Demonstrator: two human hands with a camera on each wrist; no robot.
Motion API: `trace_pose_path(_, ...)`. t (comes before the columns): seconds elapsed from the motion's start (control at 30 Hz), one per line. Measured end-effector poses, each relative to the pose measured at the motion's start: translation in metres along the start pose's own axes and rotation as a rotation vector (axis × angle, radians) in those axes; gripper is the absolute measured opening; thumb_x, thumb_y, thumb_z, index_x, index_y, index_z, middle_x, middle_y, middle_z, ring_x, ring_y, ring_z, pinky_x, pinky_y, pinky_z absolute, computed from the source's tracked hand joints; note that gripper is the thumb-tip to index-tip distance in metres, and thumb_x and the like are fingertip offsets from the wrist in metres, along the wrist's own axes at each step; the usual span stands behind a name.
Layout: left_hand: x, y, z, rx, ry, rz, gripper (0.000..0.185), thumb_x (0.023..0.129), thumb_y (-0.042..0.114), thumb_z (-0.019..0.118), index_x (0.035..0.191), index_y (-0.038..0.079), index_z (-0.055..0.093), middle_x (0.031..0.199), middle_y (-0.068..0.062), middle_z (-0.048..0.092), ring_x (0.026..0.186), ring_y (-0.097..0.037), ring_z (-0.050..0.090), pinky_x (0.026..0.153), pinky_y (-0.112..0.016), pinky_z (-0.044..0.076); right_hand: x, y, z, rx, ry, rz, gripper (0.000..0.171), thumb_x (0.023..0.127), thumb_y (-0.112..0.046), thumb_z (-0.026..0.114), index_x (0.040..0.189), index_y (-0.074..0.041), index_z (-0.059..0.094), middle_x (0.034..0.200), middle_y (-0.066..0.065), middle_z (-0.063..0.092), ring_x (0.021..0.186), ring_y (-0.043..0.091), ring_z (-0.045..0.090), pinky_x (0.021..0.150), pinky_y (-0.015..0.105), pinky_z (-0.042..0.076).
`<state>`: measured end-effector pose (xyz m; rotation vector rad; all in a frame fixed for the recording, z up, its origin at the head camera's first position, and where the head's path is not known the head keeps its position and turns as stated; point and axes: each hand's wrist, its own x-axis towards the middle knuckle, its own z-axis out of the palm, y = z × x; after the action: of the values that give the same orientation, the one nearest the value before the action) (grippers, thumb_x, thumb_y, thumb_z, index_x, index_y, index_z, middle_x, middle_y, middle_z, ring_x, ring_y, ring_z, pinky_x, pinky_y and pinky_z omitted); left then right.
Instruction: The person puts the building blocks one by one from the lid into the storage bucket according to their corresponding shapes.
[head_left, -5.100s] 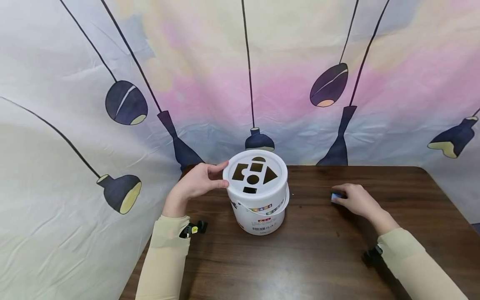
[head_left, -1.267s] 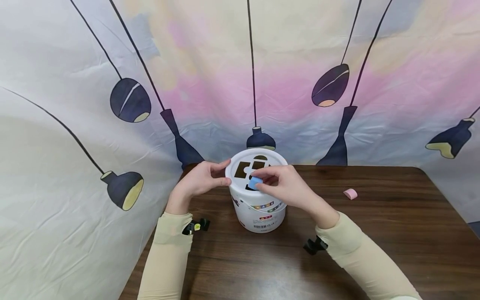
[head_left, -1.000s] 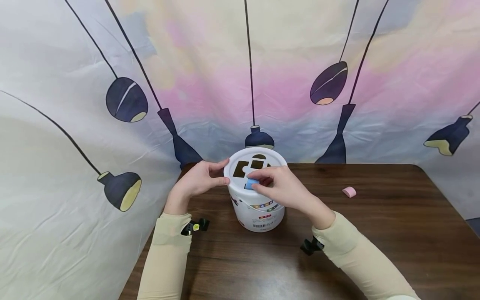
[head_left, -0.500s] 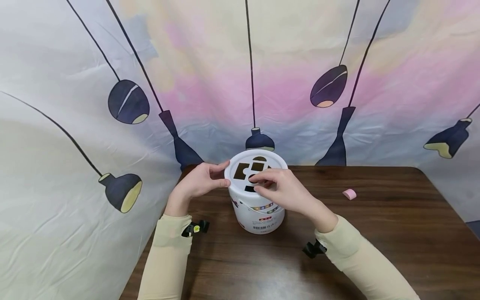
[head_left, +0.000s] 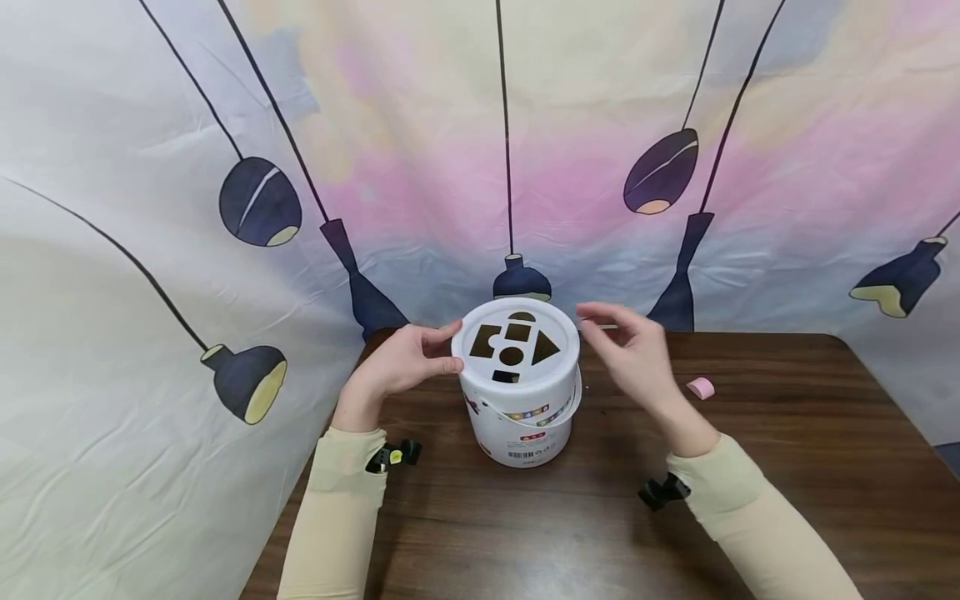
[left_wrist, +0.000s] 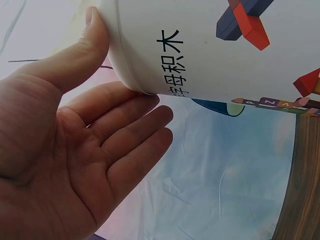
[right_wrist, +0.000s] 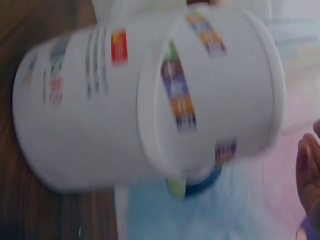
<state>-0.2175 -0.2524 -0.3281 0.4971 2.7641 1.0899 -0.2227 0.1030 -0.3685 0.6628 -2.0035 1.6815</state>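
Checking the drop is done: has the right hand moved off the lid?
Yes. The right hand has moved right, off the bucket lid, toward the pink block.

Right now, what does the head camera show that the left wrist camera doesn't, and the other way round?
Only the head view shows the bucket's lid with its shape cut-outs, the empty right hand raised beside the bucket, and the pink block lying on the table. Only the left wrist view shows the printed characters on the bucket wall and the open palm from close up. Both show the white bucket and the left hand with its thumb on the rim, against the backdrop cloth.
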Motion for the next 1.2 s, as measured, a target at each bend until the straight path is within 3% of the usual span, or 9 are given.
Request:
trace_pose_path(0.23,0.001,-0.001,-0.001,0.012,0.001,0.001,0.071,0.096,0.037,0.084,0.158,0.02,0.054,0.154,-0.007,0.058,0.143,-0.029,0.053,0.111,-0.052,0.047,-0.008,0.039,-0.063,-0.232,0.028,0.141,0.027,0.103,-0.012,0.074,0.129,-0.005,0.079,0.116,0.015,0.079,0.093,-0.008,0.067,0.08,0.013,0.05)
trace_pose_path(0.33,0.001,-0.001,-0.002,0.02,0.004,0.004,0.071,0.096,0.037,0.084,0.158,0.02,0.054,0.153,-0.009,0.059,0.143,-0.03,0.053,0.11,-0.052,0.047,-0.016,0.056,-0.09,-0.312,-0.029,0.259,0.033,0.107,-0.025,0.07,0.136,-0.01,0.075,0.116,0.014,0.076,0.065,-0.005,0.061,0.06,0.02,0.051)
trace_pose_path(0.4,0.001,-0.001,-0.002,0.021,0.007,0.002,0.071,0.095,0.037,0.084,0.157,0.02,0.055,0.153,-0.009,0.059,0.142,-0.03,0.054,0.11,-0.052,0.048,-0.021,0.066,-0.107,-0.371,-0.069,0.308,0.037,0.108,-0.032,0.068,0.138,-0.011,0.073,0.118,0.015,0.075,0.065,-0.004,0.059,0.059,0.02,0.05)
trace_pose_path(0.47,0.001,0.0,-0.002,0.021,0.006,-0.001,0.072,0.095,0.038,0.085,0.158,0.021,0.054,0.153,-0.009,0.059,0.142,-0.03,0.054,0.109,-0.052,0.048,-0.026,0.076,-0.122,-0.425,-0.119,0.338,0.041,0.108,-0.035,0.067,0.14,-0.01,0.071,0.122,0.017,0.075,0.071,0.005,0.065,0.062,0.023,0.05)
trace_pose_path(0.57,0.0,-0.001,-0.001,0.022,0.0,0.001,0.072,0.095,0.038,0.084,0.158,0.02,0.053,0.153,-0.009,0.059,0.143,-0.03,0.054,0.11,-0.053,0.048,-0.033,0.093,-0.143,-0.537,-0.186,0.317,0.041,0.107,-0.031,0.069,0.14,-0.006,0.071,0.129,0.021,0.074,0.107,0.023,0.072,0.083,0.029,0.052)
trace_pose_path(0.7,0.0,-0.001,-0.001,0.018,-0.005,0.011,0.072,0.096,0.036,0.084,0.158,0.019,0.053,0.154,-0.009,0.058,0.143,-0.03,0.053,0.111,-0.053,0.047,-0.044,0.117,-0.165,-0.603,-0.315,0.337,0.042,0.105,-0.025,0.072,0.142,-0.003,0.068,0.137,0.028,0.067,0.122,0.051,0.063,0.089,0.057,0.052)
trace_pose_path(0.83,-0.001,-0.001,-0.002,0.012,-0.004,0.016,0.071,0.096,0.035,0.084,0.158,0.017,0.054,0.154,-0.009,0.058,0.143,-0.031,0.053,0.111,-0.053,0.046,-0.053,0.137,-0.18,-0.628,-0.42,0.36,0.049,0.103,-0.027,0.076,0.143,0.0,0.067,0.138,0.031,0.065,0.127,0.055,0.057,0.097,0.068,0.046)
trace_pose_path(0.97,-0.002,0.001,-0.002,0.013,-0.007,0.015,0.071,0.096,0.035,0.083,0.158,0.017,0.054,0.154,-0.008,0.058,0.143,-0.031,0.053,0.112,-0.053,0.046,-0.06,0.15,-0.184,-0.644,-0.443,0.397,0.061,0.101,-0.038,0.078,0.144,0.003,0.064,0.138,0.033,0.064,0.128,0.056,0.055,0.099,0.07,0.045)
trace_pose_path(1.2,-0.002,0.001,-0.001,0.002,-0.009,0.012,0.071,0.097,0.035,0.083,0.158,0.017,0.053,0.155,-0.008,0.058,0.143,-0.031,0.053,0.111,-0.053,0.047,-0.067,0.159,-0.178,-0.691,-0.405,0.433,0.072,0.095,-0.043,0.083,0.139,0.011,0.062,0.118,0.029,0.07,0.103,0.042,0.066,0.083,0.054,0.053)
